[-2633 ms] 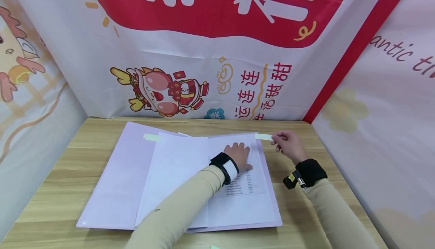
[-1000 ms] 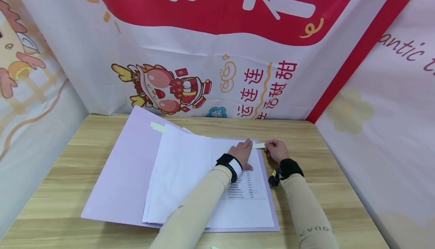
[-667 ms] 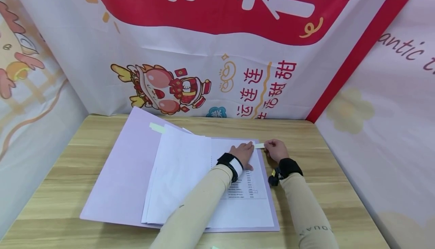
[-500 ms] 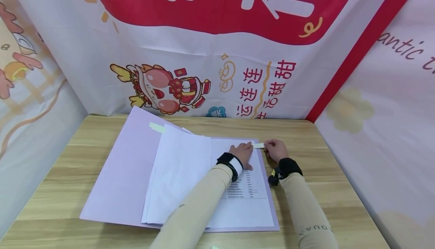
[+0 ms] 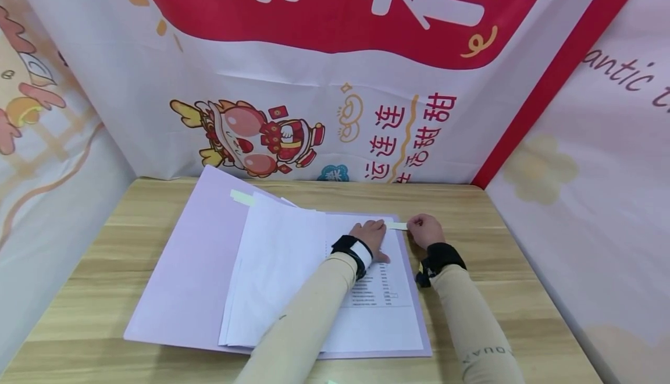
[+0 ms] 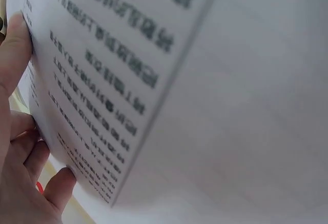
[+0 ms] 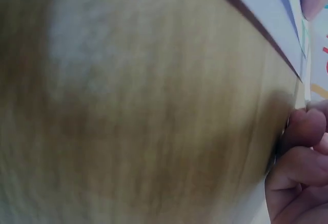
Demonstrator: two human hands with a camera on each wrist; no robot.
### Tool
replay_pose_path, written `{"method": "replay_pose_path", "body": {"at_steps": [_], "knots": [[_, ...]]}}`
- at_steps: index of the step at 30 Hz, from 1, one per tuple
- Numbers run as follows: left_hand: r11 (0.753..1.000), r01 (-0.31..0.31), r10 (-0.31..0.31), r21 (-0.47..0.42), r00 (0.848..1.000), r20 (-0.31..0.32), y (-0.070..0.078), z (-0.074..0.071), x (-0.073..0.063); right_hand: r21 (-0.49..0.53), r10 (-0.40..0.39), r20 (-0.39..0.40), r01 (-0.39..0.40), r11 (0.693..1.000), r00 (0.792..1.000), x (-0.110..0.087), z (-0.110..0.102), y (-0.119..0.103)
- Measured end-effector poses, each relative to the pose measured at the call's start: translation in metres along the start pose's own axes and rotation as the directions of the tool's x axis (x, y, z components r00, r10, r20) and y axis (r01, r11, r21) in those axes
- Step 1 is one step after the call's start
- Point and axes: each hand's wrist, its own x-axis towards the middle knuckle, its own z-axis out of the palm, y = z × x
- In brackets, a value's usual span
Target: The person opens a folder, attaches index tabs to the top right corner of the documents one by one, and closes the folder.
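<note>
A lilac folder (image 5: 183,267) lies open on the table with white sheets in it. My left hand (image 5: 370,240) rests with spread fingers on the printed sheet (image 5: 374,329) on the folder's right side, covering part of the text. In the left wrist view, its fingertips (image 6: 61,183) lie on the paper near the printed lines. My right hand (image 5: 426,231) pinches the outer end of a pale green sticky strip (image 5: 398,226) at the upper right corner of the folder. The strip's inner end reaches the fingertips of my left hand. The right wrist view shows curled fingers (image 7: 302,126) beside the folder's corner.
Another pale green strip (image 5: 242,198) sits at the top of the left cover, beside a blank white page (image 5: 274,256). At the table's (image 5: 68,314) front edge shows a small green piece (image 5: 332,381). Printed cloth (image 5: 293,64) hangs behind and at both sides.
My right hand has moved left and down, bringing the strip closer to the folder. My left hand has shifted slightly up the page. The folder's left cover has lifted and turned a little.
</note>
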Motion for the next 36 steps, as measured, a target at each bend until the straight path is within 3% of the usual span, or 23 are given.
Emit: {"method": "replay_pose_path", "body": {"at_steps": [7,14,21,30,36], "knots": [[1.000,-0.008,0.008,0.012,1.000,0.011,-0.007,0.012,0.011,-0.185,-0.092,-0.073,0.077,0.980,0.993,0.001,0.009,-0.009],[1.000,-0.016,0.016,-0.004,1.000,-0.004,-0.007,0.012,0.010,-0.224,-0.100,-0.020,0.093,0.970,0.995,0.001,0.016,-0.024],[0.997,-0.007,0.005,-0.074,0.999,-0.033,-0.006,0.012,0.010,-0.260,-0.133,0.001,0.129,0.957,0.991,0.002,0.025,-0.032],[0.995,-0.007,0.004,-0.097,0.999,-0.033,-0.008,0.013,0.009,-0.295,-0.136,0.022,0.136,0.946,0.990,0.006,0.020,-0.020],[0.996,-0.018,0.016,-0.083,1.000,-0.027,-0.010,0.011,0.008,-0.300,-0.087,0.030,0.092,0.950,0.996,0.011,0.020,-0.014]]}}
